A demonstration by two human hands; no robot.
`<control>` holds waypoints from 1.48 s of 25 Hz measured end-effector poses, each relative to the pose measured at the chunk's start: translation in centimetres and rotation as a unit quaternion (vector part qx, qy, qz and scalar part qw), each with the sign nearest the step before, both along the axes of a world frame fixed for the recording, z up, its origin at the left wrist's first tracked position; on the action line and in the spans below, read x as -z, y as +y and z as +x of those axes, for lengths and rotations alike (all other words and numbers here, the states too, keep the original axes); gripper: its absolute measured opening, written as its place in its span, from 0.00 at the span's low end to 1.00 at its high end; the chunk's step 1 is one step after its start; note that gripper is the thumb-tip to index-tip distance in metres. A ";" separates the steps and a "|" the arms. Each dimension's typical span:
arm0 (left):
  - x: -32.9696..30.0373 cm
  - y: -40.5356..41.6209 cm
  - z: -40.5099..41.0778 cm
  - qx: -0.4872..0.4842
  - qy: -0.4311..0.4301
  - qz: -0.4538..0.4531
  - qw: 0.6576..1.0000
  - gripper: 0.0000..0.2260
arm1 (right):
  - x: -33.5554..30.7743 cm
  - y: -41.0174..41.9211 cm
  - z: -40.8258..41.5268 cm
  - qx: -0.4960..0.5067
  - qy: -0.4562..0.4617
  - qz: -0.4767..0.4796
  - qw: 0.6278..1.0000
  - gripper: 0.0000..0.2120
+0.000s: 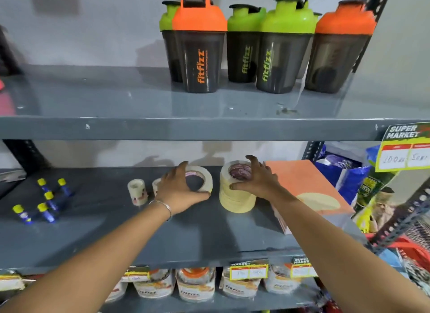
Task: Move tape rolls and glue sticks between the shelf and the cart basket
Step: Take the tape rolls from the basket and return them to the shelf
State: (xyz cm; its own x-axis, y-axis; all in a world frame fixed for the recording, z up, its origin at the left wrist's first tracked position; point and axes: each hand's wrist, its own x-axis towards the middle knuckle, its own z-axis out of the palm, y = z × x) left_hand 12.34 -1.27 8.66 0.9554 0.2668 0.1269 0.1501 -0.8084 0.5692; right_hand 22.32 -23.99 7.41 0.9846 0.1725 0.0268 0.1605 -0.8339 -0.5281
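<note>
On the grey middle shelf (197, 238) my left hand (179, 191) curls around a wide cream tape roll (204, 176) that leans tilted. My right hand (258, 180) grips a stack of cream tape rolls (235, 201) from the top and the side. Two small white tape rolls (137, 191) stand upright just left of my left hand, one half hidden behind it. Several blue glue sticks with yellow caps (47, 201) lie scattered at the shelf's left end.
An orange box (309, 187) lies right of the stack, touching my right forearm. Shaker bottles (244, 44) stand on the upper shelf. Jars (195, 284) fill the shelf below. A red basket (409, 247) and bagged goods sit at the right.
</note>
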 end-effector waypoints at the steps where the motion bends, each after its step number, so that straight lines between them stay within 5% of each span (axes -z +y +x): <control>1: 0.2 -0.1 0.2 0.001 0.001 -0.004 1.000 0.49 | 0.2 0.0 0.2 -0.002 0.001 0.005 1.000 0.53; 8: -1.0 -2.0 1.9 0.038 -0.007 -0.046 0.998 0.50 | 0.6 -0.4 1.0 -0.018 0.027 -0.013 0.999 0.58; 10: -1.8 -3.4 2.9 0.070 -0.012 -0.048 0.996 0.50 | 0.4 -0.9 1.1 -0.017 0.058 0.070 0.996 0.57; 13: -2.7 -6.3 5.1 0.105 0.003 -0.041 0.994 0.51 | 0.4 -2.3 1.4 0.013 0.085 0.303 0.949 0.41; 16: -2.6 -8.8 7.1 0.117 0.028 -0.026 0.992 0.49 | 0.1 -3.4 1.1 0.034 0.045 0.379 0.924 0.14; 26: -0.9 -10.5 10.0 0.110 0.061 0.017 0.992 0.50 | 1.0 -3.8 1.6 0.042 0.027 0.360 0.932 0.04; 31: -0.1 -10.1 10.4 0.118 0.064 -0.021 0.991 0.52 | 0.8 -4.1 1.4 0.027 0.024 0.362 0.932 0.08; 35: 0.1 -9.4 10.3 0.063 0.040 -0.191 0.979 0.50 | 0.9 -4.0 1.1 0.046 0.049 0.364 0.929 0.07; 37: 0.5 -9.1 9.9 -0.011 0.031 -0.396 0.917 0.45 | 0.8 -4.0 0.7 0.070 0.063 0.390 0.916 0.12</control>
State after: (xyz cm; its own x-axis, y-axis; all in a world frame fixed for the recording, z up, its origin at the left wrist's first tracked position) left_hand 22.22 -10.39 8.20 0.9472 0.2721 -0.1697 0.2135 -0.1402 0.9668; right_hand 23.03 -27.95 6.59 0.9994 0.0212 -0.0277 -0.0228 -0.2038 -0.9788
